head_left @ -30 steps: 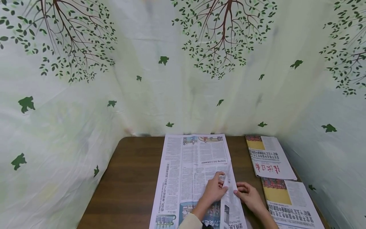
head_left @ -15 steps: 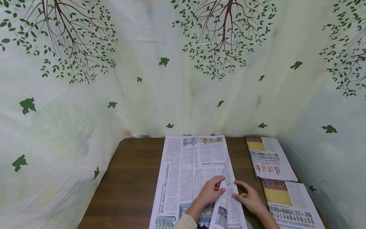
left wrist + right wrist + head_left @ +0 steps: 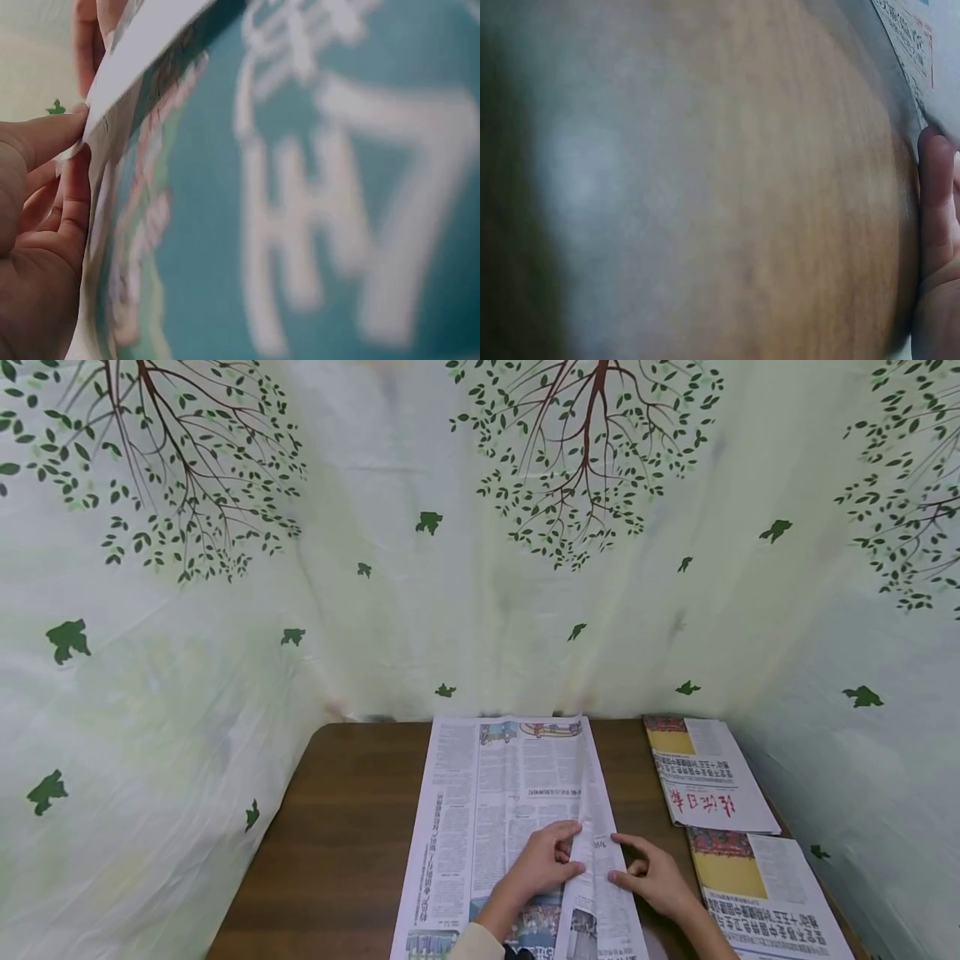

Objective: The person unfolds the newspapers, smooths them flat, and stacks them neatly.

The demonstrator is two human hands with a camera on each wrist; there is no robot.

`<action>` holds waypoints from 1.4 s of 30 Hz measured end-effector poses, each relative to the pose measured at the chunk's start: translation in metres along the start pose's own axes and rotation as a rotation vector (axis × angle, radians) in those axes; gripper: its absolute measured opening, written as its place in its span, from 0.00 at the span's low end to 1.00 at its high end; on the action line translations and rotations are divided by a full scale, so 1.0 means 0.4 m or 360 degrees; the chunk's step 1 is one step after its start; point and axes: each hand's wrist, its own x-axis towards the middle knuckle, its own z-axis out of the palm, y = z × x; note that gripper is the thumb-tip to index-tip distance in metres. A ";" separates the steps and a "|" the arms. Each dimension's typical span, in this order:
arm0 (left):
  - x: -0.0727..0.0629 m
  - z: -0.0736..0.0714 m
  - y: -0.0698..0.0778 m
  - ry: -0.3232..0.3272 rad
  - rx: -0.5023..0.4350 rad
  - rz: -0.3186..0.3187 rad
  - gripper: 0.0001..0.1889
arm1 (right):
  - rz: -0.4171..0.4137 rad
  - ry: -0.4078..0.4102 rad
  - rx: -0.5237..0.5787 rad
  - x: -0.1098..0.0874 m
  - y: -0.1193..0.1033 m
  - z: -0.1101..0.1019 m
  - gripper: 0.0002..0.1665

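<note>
A large printed newspaper point(image 3: 465, 827) lies open down the middle of the brown table. My left hand point(image 3: 542, 864) pinches the folded-over edge of its top sheet between thumb and fingers. In the left wrist view, the thumb and fingers of the left hand point(image 3: 45, 195) meet at the edge of this lifted sheet, beside a teal printed area. My right hand point(image 3: 656, 881) is at the paper's right edge, its index finger extended and thumb apart from it, both tips touching the margin. Only part of the right hand point(image 3: 937, 202) shows in the right wrist view.
Two folded newspapers lie at the right side, one farther back point(image 3: 735, 777) and one nearer point(image 3: 780, 902), slightly overlapping. The wooden table point(image 3: 337, 843) shows bare to the left. A pale curtain point(image 3: 495, 635) with printed trees and leaves hangs around the table.
My left hand has drawn the sheet's edge leftward, and the fold now runs up to the top of the paper. My right thumb and index finger have spread apart at the right margin.
</note>
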 end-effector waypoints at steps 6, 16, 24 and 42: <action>-0.014 -0.024 -0.015 -0.0003 -0.0115 -0.0103 0.31 | -0.0010 -0.0070 0.0070 -0.003 -0.001 -0.010 0.44; -0.040 -0.074 -0.020 0.0054 -0.0131 -0.0107 0.29 | -0.0085 -0.0144 0.0005 0.004 -0.004 -0.016 0.45; -0.068 -0.115 -0.029 0.0112 -0.0044 -0.0120 0.33 | -0.0100 -0.0061 -0.0067 0.001 -0.010 -0.010 0.44; -0.110 -0.181 -0.056 0.0157 0.0157 -0.0090 0.35 | 0.0013 0.0040 -0.0097 -0.011 -0.005 -0.014 0.45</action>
